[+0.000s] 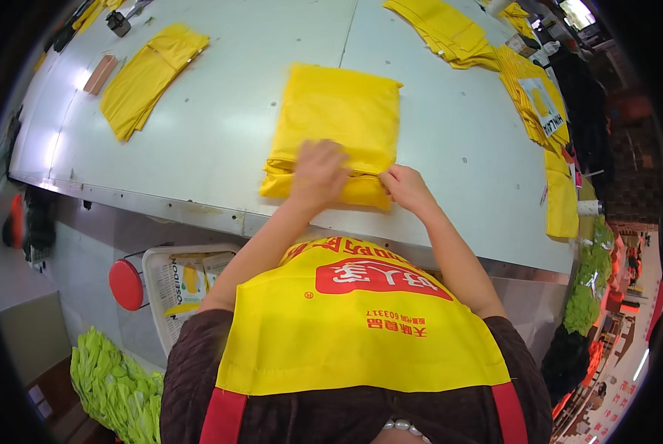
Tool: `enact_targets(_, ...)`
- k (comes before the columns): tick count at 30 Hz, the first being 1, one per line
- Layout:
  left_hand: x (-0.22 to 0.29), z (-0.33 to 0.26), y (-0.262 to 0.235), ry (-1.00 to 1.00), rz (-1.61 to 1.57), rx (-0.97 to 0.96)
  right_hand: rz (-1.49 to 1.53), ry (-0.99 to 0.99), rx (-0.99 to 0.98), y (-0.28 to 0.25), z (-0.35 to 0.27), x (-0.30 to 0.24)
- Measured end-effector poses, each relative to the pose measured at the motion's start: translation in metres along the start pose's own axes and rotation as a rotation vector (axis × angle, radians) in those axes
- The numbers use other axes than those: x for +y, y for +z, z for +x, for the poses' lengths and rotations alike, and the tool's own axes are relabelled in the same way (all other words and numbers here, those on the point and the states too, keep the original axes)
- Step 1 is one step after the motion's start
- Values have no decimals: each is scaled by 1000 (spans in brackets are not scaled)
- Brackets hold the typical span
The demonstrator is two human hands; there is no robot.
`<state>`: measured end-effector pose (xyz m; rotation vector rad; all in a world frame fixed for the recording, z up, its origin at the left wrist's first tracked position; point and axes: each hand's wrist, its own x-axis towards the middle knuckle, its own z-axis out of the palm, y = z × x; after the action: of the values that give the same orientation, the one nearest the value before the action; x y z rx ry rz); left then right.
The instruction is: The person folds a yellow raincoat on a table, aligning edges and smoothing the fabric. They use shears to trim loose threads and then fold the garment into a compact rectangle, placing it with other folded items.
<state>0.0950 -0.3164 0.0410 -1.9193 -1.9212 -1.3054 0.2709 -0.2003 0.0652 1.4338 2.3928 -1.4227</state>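
Note:
A folded bundle of shiny yellow material [339, 111] lies in front of me near the table's front edge. Its near end is turned over into a loose fold that runs from side to side. My left hand [319, 174], blurred by motion, rests with its fingers laid out over the left half of this fold. At the right end, my right hand [407, 187] is closed in a pinch on the edge of the yellow material. Whether the bundle is one piece or several layers is hidden.
The pale table [220, 148] has a metal front edge. A yellow folded stack [154, 78] lies at the far left beside a brown block [100, 75]. More yellow stacks [450, 33] line the far right. Below the table stand a white bin [154, 277] and red stool [126, 285].

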Motion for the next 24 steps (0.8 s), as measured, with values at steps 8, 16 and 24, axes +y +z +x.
enact_targets(8, -63, -45, -53, -949, -393, -248, -218, -334, 160, 30, 9, -23)
enact_targets(16, -6, -49, -18, -1516, -979, -20, -553, -354, 10, 85, -3, -84)
enact_targets(24, -21, -59, 6, -1177, -696, -249, -614, -369, -48, 69, -6, -76)
